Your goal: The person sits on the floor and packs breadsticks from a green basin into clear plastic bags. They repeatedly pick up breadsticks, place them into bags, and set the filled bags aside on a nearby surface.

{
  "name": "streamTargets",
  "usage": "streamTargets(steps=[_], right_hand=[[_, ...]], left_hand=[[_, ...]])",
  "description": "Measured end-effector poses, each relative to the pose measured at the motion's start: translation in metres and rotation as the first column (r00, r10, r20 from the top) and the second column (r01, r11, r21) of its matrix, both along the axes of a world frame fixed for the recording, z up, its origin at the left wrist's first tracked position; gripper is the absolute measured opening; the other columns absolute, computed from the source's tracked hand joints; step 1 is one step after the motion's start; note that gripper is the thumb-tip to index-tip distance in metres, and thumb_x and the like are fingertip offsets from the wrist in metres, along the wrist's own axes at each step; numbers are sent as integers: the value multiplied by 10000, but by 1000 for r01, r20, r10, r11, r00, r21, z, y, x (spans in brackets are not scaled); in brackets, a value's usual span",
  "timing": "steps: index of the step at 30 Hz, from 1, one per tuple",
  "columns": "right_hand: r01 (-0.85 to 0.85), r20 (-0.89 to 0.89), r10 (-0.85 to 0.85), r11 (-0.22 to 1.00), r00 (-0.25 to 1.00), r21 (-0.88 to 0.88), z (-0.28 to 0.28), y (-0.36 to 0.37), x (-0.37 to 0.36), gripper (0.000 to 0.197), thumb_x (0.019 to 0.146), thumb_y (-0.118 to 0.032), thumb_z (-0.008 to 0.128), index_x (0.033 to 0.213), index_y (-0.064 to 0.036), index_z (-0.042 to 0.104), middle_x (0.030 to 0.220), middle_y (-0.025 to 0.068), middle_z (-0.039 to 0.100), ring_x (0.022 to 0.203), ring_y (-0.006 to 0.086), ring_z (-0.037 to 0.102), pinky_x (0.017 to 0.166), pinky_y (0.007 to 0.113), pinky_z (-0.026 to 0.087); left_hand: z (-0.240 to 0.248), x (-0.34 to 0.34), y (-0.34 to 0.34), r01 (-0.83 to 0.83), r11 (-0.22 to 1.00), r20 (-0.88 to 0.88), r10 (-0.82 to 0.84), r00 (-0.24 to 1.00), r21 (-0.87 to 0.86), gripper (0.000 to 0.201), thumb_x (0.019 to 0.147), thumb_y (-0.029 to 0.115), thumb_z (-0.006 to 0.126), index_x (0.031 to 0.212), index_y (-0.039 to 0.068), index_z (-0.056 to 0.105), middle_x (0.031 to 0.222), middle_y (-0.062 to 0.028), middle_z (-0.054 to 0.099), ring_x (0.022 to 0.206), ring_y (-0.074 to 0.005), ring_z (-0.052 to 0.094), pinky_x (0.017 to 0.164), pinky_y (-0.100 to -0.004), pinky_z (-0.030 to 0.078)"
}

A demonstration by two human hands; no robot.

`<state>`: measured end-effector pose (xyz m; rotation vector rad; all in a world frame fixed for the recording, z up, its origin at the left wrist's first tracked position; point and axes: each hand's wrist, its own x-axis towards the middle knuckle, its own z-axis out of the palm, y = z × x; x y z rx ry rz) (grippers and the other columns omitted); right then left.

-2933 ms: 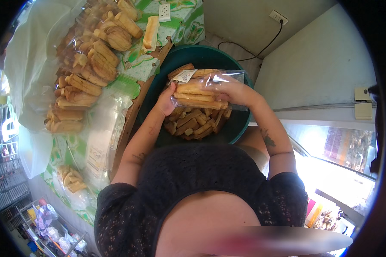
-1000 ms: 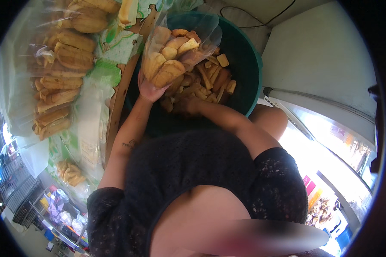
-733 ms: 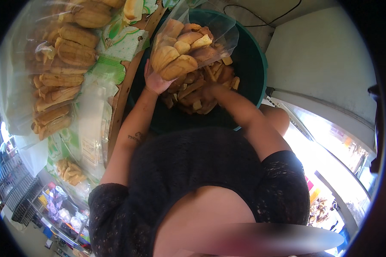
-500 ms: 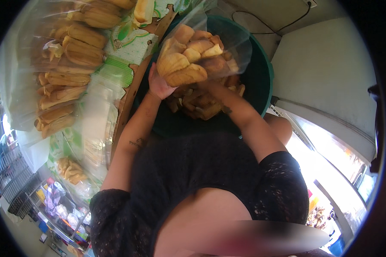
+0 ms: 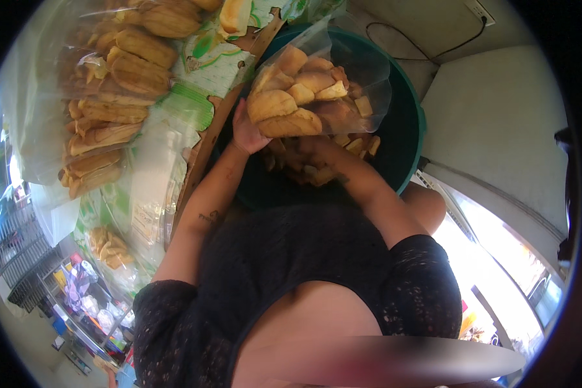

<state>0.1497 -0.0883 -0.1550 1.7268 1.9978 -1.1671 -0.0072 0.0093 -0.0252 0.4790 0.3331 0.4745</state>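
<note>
Person: a dark lace-sleeved top fills the lower middle of the view, both bare forearms reaching up and away from it toward a green tub.
Left hand (image 5: 247, 132): raised at the near left side of a clear plastic bag (image 5: 317, 84), palm against the bag's lower corner; its grip is pressed onto the plastic there, holding the bag up over the tub.
Right hand (image 5: 302, 150): low inside the tub, under the bag and among loose pieces; mostly hidden by the bag, so I cannot tell whether its grip is spread or pressed together.
Clear plastic bag: partly filled with golden-brown bread pieces (image 5: 283, 107), mouth open toward the far side, tilted above the tub's left half.
Green tub (image 5: 407, 123): round, deep, just beyond the person's body; more loose bread pieces (image 5: 352, 145) lie in its bottom beneath the bag.
Surface (image 5: 174, 116): to the left of the tub, covered in green and white printed sheeting, with a wooden edge running along the tub's side.
Packed bags (image 5: 107, 103): rows of long bread sticks in clear wrapping, lined up on the surface well left of the tub.
Far side: a pale wall with a socket and a dark cable (image 5: 420, 48) trailing down behind the tub.
</note>
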Motion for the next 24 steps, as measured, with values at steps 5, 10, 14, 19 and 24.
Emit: streamTargets(steps=[5, 10, 14, 19, 24], right_hand=[[1, 275, 47, 985, 960, -171, 10, -23, 55, 534, 748, -281, 655, 1243, -129, 524, 1208, 104, 541, 1120, 255, 507, 938, 408, 384], [-111, 366, 158, 983, 917, -146, 29, -49, 63, 474, 804, -256, 593, 1242, -95, 512, 1215, 126, 533, 1117, 264, 509, 908, 408, 405], [-120, 348, 62, 982, 935, 146, 36, -50, 42, 392, 844, -239, 536, 1211, -101, 535, 1173, 133, 557, 1057, 249, 542, 849, 381, 433], [113, -188, -88, 985, 978, 127, 32, -16, -23, 339, 840, -234, 541, 1149, -96, 568, 1115, 127, 585, 1007, 229, 562, 823, 361, 440], [15, -144, 9, 987, 989, 162, 24, -37, -47, 294, 833, -223, 551, 1091, -87, 594, 1080, 115, 599, 979, 209, 570, 812, 345, 445]], left_hand=[[-9, 7, 5, 234, 779, 531, 146, 835, -582, 698, 859, 602, 230, 1378, 140, 296, 1401, -101, 324, 1298, -318, 278, 1061, -499, 189], [-11, 0, 7, 302, 513, 506, 321, 801, -803, 647, 885, 560, 200, 1353, 130, 320, 1386, -111, 334, 1282, -333, 301, 1056, -496, 212], [-7, -4, 5, 36, 861, 286, 129, 949, -508, 643, 887, 559, 204, 1337, 121, 339, 1380, -117, 342, 1278, -329, 310, 1050, -491, 234], [-3, -3, -3, 135, 891, -367, 38, 929, 433, 650, 870, 567, 293, 1323, 107, 371, 1343, -125, 399, 1244, -326, 362, 1031, -488, 270], [-3, -6, -4, 33, 924, 128, 18, 992, -382, 638, 849, 539, 393, 1311, 100, 392, 1322, -119, 428, 1194, -322, 422, 998, -487, 326]])
